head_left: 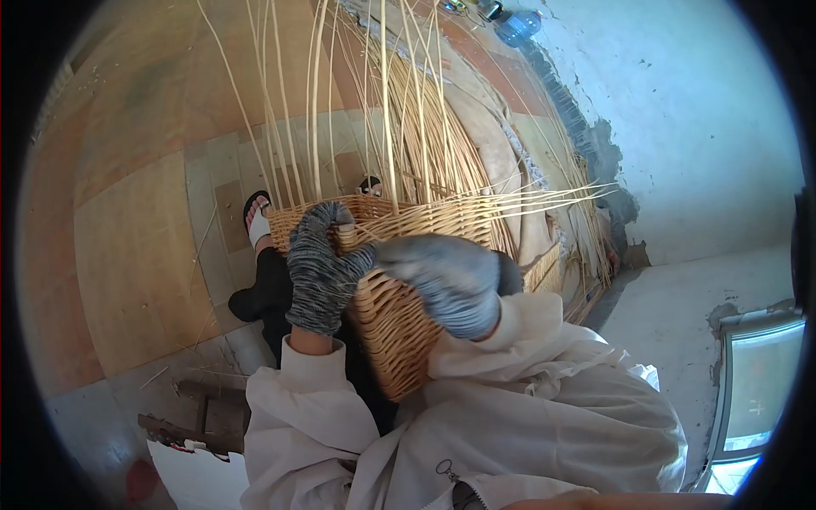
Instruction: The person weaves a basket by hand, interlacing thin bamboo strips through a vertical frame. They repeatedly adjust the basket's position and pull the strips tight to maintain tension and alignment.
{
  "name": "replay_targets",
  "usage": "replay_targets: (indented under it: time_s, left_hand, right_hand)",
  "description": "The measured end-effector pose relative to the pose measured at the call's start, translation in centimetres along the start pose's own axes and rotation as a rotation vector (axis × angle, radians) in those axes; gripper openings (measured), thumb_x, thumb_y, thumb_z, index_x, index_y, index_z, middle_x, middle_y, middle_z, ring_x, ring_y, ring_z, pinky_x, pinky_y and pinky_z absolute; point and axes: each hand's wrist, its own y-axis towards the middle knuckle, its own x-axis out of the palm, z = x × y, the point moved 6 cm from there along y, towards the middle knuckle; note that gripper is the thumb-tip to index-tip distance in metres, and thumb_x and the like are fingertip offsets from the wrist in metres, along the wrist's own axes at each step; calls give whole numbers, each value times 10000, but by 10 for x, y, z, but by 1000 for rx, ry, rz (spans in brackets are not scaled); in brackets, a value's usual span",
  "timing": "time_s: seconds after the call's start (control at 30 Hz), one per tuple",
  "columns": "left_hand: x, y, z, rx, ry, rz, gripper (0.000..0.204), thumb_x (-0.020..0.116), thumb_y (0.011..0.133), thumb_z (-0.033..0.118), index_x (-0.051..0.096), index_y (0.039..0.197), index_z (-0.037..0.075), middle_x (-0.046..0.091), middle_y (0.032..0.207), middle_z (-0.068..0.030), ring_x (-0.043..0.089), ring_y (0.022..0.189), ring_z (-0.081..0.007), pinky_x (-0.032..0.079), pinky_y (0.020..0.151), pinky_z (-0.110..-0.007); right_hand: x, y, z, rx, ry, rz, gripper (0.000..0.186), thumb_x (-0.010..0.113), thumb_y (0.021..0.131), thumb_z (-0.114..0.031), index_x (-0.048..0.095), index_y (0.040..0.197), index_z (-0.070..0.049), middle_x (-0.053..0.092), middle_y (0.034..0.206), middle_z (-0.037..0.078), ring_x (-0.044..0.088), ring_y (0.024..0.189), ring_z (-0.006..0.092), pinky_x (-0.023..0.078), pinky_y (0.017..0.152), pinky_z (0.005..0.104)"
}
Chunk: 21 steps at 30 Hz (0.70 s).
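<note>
A woven wicker basket (395, 331) stands tilted against my lap, with tall upright canes (316, 110) rising from its rim. My left hand (323, 272), in a dark grey marled knit glove, curls its fingers over the near rim and grips it. Close beside it is my right hand (446, 280), in a grey glove and blurred by motion. Its fingertips meet the rim near my left thumb, and whether they pinch a strand is unclear. A bundle of loose weaving strands (552, 200) sticks out past the basket's right corner.
A long heap of canes (446, 127) lies on cloth (501, 161) along the wall. A clear bluish plastic bottle (518, 27) stands at its far end. A dark wooden stool (200, 412) is at the lower left. My sandalled foot (257, 212) rests on the boarded floor (136, 246).
</note>
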Motion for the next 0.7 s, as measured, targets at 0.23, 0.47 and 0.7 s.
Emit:
replay_targets:
  time_s: [0.23,0.47,0.7]
  left_hand:
    - [11,4,-9,-248,-68,141,258,740,725,110,507,828,73,495,772,9,490,759,-104,431,715,-224]
    - [19,11,-2,-231,307,322,306,787,677,194,569,760,-4,521,758,-53,488,698,-155,440,696,-280]
    - [27,-18,3,56,3,343,563,806,653,184,526,1104,-1,555,985,-97,549,883,-199,464,818,-315]
  right_hand:
    - [-80,-6,50,522,60,484,135,605,836,-166,615,894,-44,642,725,46,582,559,128,457,457,204]
    - [-67,81,30,-192,-1312,332,441,725,672,-119,601,1094,-149,472,1213,205,488,1095,329,432,908,411]
    - [-77,7,12,-303,-1109,122,330,715,714,-169,613,1017,-90,541,1119,177,526,1039,298,449,879,397]
